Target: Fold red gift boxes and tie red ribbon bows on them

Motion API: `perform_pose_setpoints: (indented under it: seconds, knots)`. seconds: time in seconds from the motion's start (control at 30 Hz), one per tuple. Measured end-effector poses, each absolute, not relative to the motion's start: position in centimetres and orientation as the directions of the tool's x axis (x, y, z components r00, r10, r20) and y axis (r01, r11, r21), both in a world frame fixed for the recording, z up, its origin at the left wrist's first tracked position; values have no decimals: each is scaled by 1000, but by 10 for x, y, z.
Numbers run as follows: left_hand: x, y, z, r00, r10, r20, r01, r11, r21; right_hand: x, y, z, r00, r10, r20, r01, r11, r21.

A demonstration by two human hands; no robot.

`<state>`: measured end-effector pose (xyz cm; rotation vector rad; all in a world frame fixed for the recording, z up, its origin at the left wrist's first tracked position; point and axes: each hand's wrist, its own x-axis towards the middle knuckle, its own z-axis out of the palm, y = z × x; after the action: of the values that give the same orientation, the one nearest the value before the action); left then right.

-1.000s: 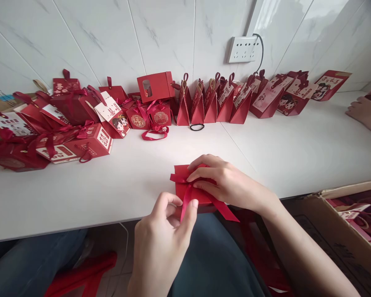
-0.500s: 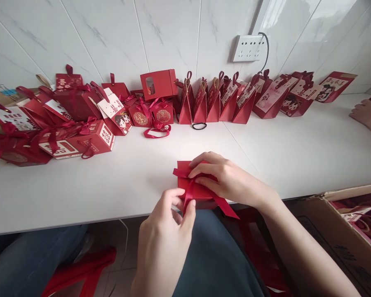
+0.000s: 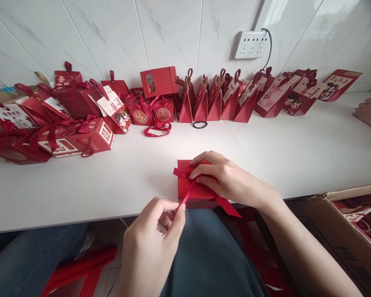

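Note:
A small red gift box (image 3: 200, 190) lies at the table's front edge, with a red ribbon (image 3: 227, 206) crossing its top. My right hand (image 3: 212, 173) rests over the box, its fingertips pressing the ribbon's crossing point against the lid. One ribbon end pokes out to the left of those fingers, and another hangs past the box's front right corner. Between thumb and forefinger, my left hand (image 3: 160, 222) pinches a third stretch of ribbon, drawn taut toward the lower left. The crossing itself is partly hidden under my right fingers.
Along the tiled wall stand several red gift boxes (image 3: 185, 103), with more heaped at the left (image 3: 77, 136). A black hair tie (image 3: 200, 124) lies in front of the row. An open cardboard box (image 3: 324, 202) sits at lower right; another person's hand (image 3: 369, 113) shows at far right.
My left hand has moved down and left, away from the box, pulling its ribbon stretch narrow and tight. My right hand stays almost in place on the lid.

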<state>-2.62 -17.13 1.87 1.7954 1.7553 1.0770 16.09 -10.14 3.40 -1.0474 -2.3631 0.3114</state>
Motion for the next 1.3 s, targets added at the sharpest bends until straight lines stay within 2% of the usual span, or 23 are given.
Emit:
perform_pose_setpoints:
  seconds: [0.07,0.17,0.23,0.27,0.33,0.4,0.43,0.53,0.6,0.8,0.9,1.07,1.3]
  knots:
    - [-33,-174,20,-59,986,157,659,-79,748,160,-102,35,-559,741,371,618,671,-410]
    - [-54,-171,26,55,995,-84,631,30,775,165,-104,36,-546,745,384,593,667,-450]
    - [-72,-158,30,137,966,-221,591,99,801,174,-106,34,-442,778,447,579,628,-520]
    - [-78,-148,31,162,955,-250,560,120,820,179,-107,32,-327,808,489,585,580,-567]
    - [-83,-126,33,177,957,-228,504,110,856,187,-107,26,-34,857,515,610,426,-669]
    - [-74,-105,31,126,983,-135,493,56,868,190,-107,18,169,892,420,623,234,-747]
    - [-65,-97,29,130,983,-126,512,42,858,189,-107,15,201,916,348,619,157,-769]
    - [-34,-88,24,126,988,-86,538,5,843,181,-107,8,142,977,157,579,47,-814]
    - [-21,-89,20,126,989,-79,516,3,856,175,-108,5,94,989,115,535,47,-843]
    - [-16,-97,11,64,990,-122,370,90,925,170,-109,3,67,994,88,346,59,-936]
    - [-14,-97,11,40,993,-107,332,87,939,167,-109,5,72,995,74,351,44,-935]
    - [-11,-96,15,-4,999,-43,367,42,929,162,-110,6,57,997,59,355,35,-934]
    - [-10,-103,4,-51,997,51,331,-32,943,161,-117,-5,90,996,-25,22,-27,-999]
